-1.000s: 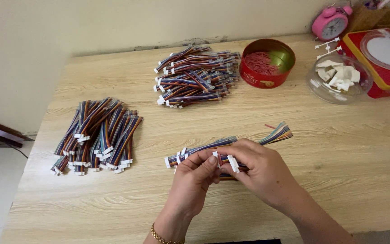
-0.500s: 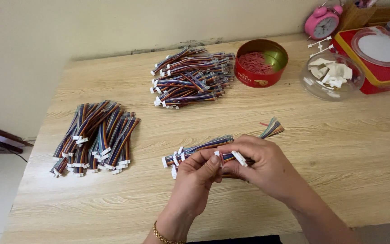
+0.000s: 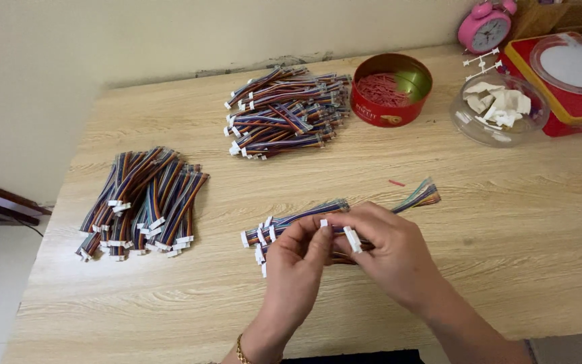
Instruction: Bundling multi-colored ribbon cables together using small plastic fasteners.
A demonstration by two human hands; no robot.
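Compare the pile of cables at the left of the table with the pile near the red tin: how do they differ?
The left pile lies in fairly tidy rows, its cables running toward the near edge, white plugs at the near end. The far pile is a looser heap, its cables running across the table, plugs at its left. The far pile sits beside the red tin; the left pile stands alone. Both hold multicoloured ribbon cables with white connectors.

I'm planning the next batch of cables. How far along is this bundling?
Done, it seems: two stacks of striped cables, one at the table's left, one at the back. In hand: left hand and right hand hold one more bundle. Left: no loose cables show beyond that bundle.
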